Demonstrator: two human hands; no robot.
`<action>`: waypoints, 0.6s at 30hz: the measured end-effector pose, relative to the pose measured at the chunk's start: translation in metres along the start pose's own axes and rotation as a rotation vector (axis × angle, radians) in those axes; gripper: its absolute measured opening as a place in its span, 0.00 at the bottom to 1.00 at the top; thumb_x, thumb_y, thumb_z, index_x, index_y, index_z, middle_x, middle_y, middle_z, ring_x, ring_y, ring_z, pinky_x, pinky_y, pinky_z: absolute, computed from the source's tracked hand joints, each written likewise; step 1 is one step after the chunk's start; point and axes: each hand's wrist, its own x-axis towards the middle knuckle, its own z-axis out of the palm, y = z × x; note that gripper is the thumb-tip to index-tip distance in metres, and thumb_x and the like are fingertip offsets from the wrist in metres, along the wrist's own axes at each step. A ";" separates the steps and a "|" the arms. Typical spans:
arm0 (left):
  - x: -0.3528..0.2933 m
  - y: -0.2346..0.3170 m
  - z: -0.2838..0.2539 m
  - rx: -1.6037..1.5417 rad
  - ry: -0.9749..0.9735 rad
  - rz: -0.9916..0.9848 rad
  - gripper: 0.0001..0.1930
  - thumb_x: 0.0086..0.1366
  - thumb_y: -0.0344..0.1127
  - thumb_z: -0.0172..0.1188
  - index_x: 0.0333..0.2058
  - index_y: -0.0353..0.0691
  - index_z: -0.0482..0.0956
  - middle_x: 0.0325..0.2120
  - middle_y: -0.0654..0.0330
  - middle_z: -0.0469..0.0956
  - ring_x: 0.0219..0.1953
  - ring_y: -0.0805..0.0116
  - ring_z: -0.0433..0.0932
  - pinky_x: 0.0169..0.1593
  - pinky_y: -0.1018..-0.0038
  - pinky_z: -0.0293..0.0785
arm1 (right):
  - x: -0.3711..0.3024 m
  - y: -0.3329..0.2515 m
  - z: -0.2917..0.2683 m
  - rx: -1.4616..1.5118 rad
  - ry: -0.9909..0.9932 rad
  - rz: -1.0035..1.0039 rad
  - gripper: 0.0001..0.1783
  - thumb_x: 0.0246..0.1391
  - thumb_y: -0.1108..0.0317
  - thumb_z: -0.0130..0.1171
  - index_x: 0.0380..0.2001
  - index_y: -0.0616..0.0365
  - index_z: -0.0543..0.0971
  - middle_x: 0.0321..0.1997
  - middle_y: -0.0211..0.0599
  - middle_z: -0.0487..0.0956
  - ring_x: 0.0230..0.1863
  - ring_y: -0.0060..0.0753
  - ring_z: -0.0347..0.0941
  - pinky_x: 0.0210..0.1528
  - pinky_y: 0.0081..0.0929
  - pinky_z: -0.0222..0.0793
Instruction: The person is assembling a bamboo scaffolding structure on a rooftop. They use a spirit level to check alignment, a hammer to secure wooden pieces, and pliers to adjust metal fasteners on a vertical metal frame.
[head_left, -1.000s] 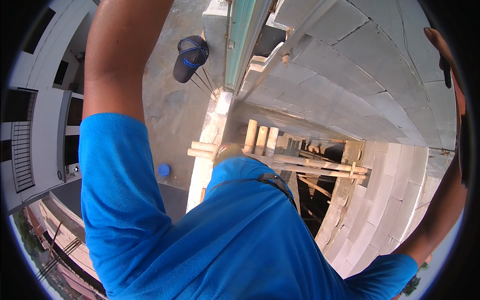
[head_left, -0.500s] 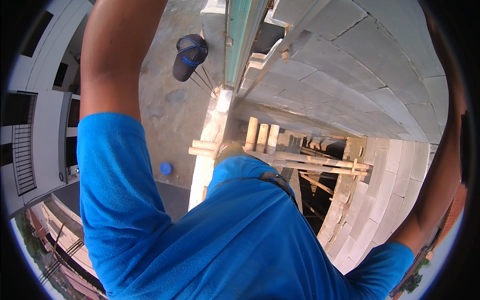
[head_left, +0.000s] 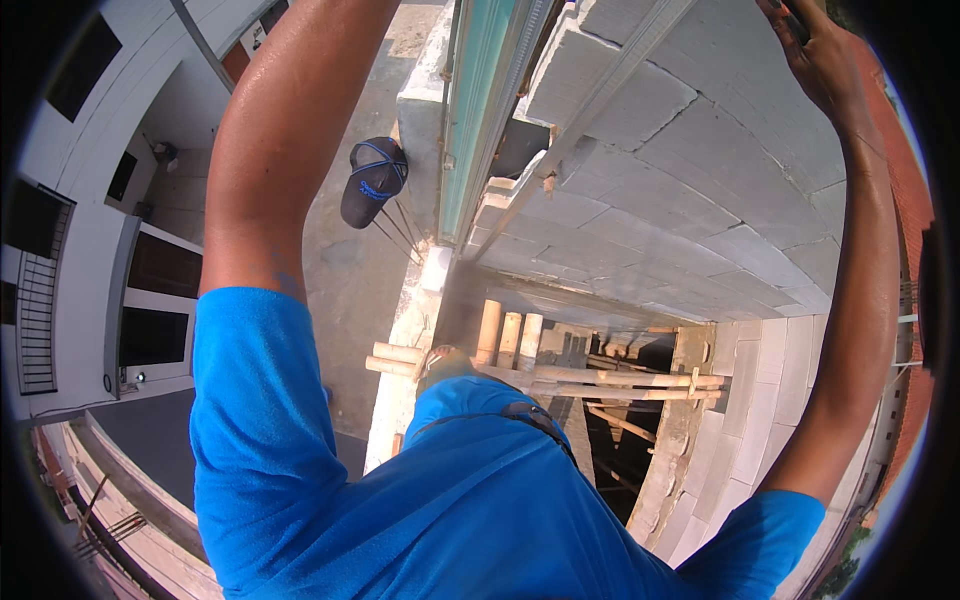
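The left arm [head_left: 285, 150] is raised to the left of the block wall [head_left: 670, 180]; the left hand is cut off by the upper edge, so its state cannot be told. Left of the wall, a dark cap with blue trim [head_left: 375, 185] is seen beside thin rods [head_left: 409, 224]. The wall's left side is bordered by a green panel [head_left: 480, 110]. The wall is made of large pale grey blocks with visible joints. Below it, a dark opening [head_left: 625, 470] is crossed by bamboo poles [head_left: 620, 376]. At the wall's upper right, a small dark object [head_left: 797, 28], partly hidden, is held; the right hand [head_left: 828, 70] is curled narrowly around it.
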 end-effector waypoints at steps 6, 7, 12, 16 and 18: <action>0.009 -0.016 -0.003 0.067 0.016 0.020 0.32 0.57 0.60 0.74 0.47 0.35 0.85 0.34 0.55 0.85 0.39 0.64 0.84 0.46 0.65 0.80 | 0.005 0.012 -0.001 0.107 -0.029 -0.076 0.17 0.69 0.63 0.63 0.57 0.52 0.77 0.44 0.48 0.84 0.44 0.58 0.82 0.48 0.49 0.77; 0.007 -0.032 -0.003 0.198 0.084 0.097 0.43 0.52 0.72 0.74 0.47 0.32 0.86 0.31 0.50 0.85 0.37 0.57 0.86 0.44 0.64 0.80 | 0.008 0.005 -0.007 0.139 -0.006 -0.103 0.16 0.69 0.65 0.63 0.56 0.53 0.77 0.43 0.47 0.84 0.43 0.58 0.81 0.47 0.49 0.76; 0.003 -0.032 0.000 0.153 0.161 0.109 0.38 0.50 0.63 0.79 0.43 0.29 0.87 0.33 0.47 0.86 0.35 0.56 0.85 0.40 0.65 0.80 | 0.009 -0.034 -0.048 0.288 -0.417 0.176 0.14 0.67 0.61 0.65 0.44 0.58 0.76 0.33 0.50 0.80 0.35 0.54 0.75 0.42 0.48 0.69; 0.002 -0.019 0.000 0.119 0.129 0.069 0.35 0.51 0.61 0.79 0.40 0.29 0.86 0.30 0.52 0.85 0.31 0.63 0.81 0.35 0.68 0.75 | 0.006 -0.047 -0.063 0.571 -0.604 0.302 0.13 0.68 0.59 0.63 0.38 0.56 0.74 0.22 0.31 0.70 0.27 0.34 0.71 0.34 0.36 0.67; 0.002 -0.014 -0.001 0.101 0.130 0.065 0.34 0.51 0.60 0.79 0.39 0.29 0.86 0.29 0.53 0.84 0.31 0.65 0.80 0.35 0.69 0.74 | 0.003 -0.043 -0.062 0.694 -0.672 0.348 0.13 0.67 0.59 0.65 0.40 0.54 0.74 0.24 0.25 0.70 0.24 0.24 0.68 0.29 0.28 0.66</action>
